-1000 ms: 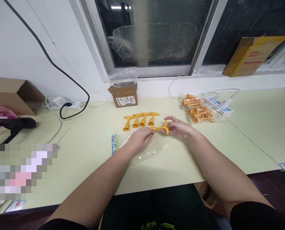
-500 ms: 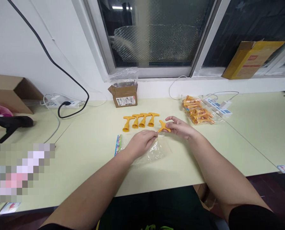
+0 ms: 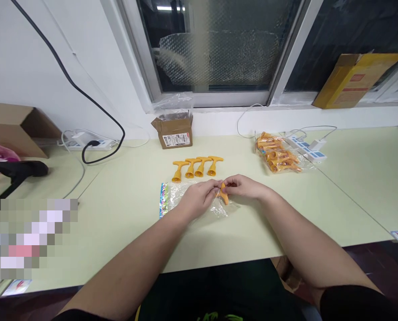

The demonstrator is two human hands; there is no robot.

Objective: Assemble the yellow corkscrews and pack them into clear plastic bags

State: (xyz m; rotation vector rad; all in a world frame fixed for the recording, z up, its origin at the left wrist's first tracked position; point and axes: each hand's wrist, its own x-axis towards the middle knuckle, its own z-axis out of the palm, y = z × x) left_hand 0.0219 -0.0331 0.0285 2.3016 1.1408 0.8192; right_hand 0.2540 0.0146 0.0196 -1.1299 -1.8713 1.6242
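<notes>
One yellow T-shaped piece (image 3: 225,195), pinched in the right hand (image 3: 245,186), is now coming closer to the left hand (image 3: 199,197), whose hold I cannot tell, over a clear bag (image 3: 216,211) at five o'clock from four similar pieces (image 3: 201,166), apparently entering the plastic.

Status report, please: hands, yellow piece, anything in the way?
Right hand gripping yellow T-handled piece. Left hand over clear bag, grip unclear. Nothing visibly blocking.
</notes>
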